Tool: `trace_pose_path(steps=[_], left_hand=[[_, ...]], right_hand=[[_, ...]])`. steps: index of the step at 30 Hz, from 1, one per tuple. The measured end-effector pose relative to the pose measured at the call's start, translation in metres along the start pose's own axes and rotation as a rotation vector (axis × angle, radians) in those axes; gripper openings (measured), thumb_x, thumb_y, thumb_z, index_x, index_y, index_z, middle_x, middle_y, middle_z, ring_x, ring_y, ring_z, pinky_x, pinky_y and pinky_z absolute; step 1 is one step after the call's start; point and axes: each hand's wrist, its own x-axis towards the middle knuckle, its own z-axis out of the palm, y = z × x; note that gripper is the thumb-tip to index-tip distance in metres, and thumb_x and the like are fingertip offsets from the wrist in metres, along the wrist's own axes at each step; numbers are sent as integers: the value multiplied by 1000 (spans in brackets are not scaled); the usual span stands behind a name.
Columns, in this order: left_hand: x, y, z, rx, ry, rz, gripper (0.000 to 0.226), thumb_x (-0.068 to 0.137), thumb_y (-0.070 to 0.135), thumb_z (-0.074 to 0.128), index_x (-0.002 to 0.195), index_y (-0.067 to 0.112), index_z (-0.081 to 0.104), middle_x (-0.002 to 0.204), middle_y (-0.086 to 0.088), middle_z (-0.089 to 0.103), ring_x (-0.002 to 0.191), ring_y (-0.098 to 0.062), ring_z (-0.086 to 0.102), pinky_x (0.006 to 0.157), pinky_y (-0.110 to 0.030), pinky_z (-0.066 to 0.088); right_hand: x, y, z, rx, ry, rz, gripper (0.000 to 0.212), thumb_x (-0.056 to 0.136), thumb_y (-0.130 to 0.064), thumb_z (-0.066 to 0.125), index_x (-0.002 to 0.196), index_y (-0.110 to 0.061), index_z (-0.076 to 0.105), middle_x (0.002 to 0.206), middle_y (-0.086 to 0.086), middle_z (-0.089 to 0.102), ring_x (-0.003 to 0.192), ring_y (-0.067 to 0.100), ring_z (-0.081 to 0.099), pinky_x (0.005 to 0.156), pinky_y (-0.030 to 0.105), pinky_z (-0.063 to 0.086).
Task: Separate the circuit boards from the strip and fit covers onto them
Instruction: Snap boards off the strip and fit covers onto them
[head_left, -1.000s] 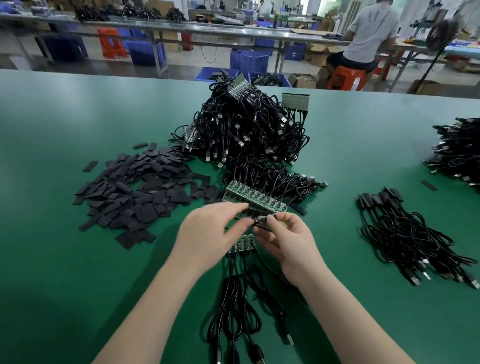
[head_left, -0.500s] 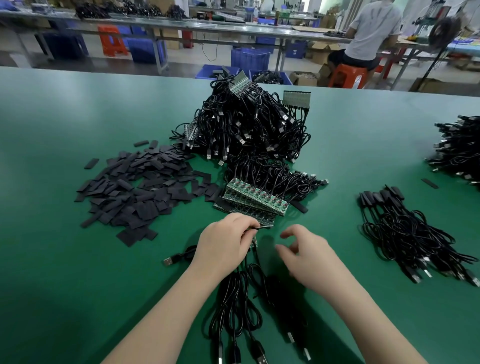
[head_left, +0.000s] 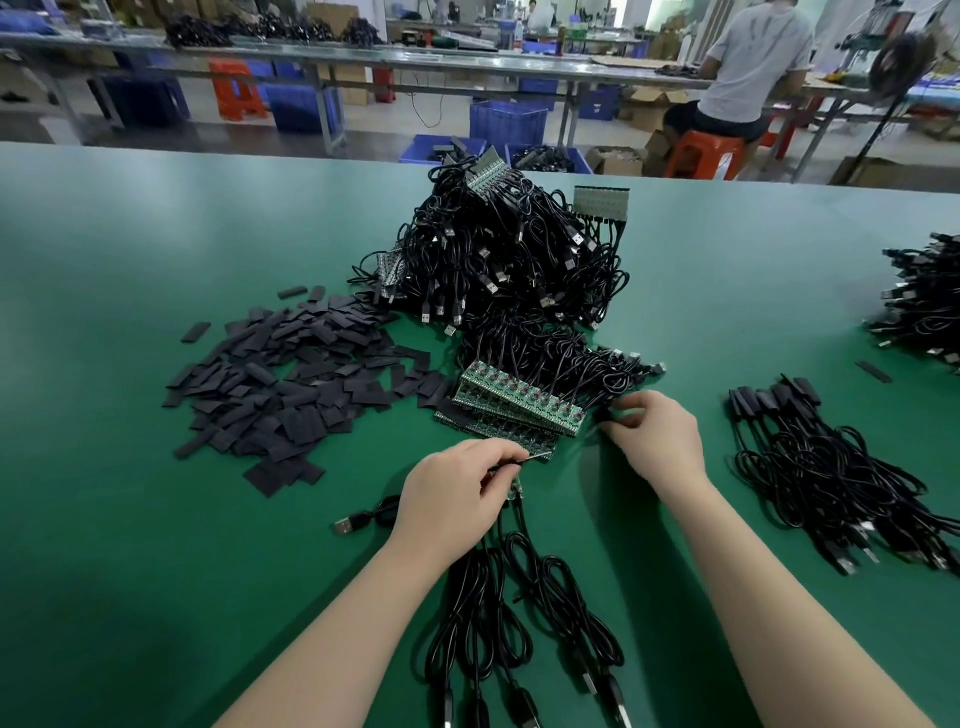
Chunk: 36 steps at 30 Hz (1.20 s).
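**At desk front-centre: L hand on strip remnant, R hand out at a cover**

Under L hand (head_left: 457, 488): pinched between thumb and fingers, a short strip piece (head_left: 517, 486) w/ small boards, cables (head_left: 519, 623) trailing back toward the body. Grip firm, fingers curled round it. Up and to the right, R hand (head_left: 655, 436): fingertips closing on a small dark piece (head_left: 605, 415) at the end of the stacked board strips (head_left: 514, 402), prob. a cover, too small to confirm; grasp looks pinched, not fully sure. Stacked strips just beyond both hands, long axis running left-far to right-near, R end touching R fingertips. Main cover pile (head_left: 291, 384) well off to the left, nearer L hand but that hand is busy. Finished cables (head_left: 831, 467) to the right; big cable heap (head_left: 504, 260) behind. Judgement: next, cover brought back leftward to the held board and slid on along the board's length.
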Motion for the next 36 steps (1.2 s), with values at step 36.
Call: trace_pose_path(steps=[36], left_hand=[[-2,6,4,-167,27,22,29,82,39,70,111,41,70,105,23,62,70,-3,53,66,-17,46]], right_hand=[[-86,-12,28,846,-171,-160,20,83,-16,78,92,-33,74,61,-3,62,61,13,61,61,22,51]])
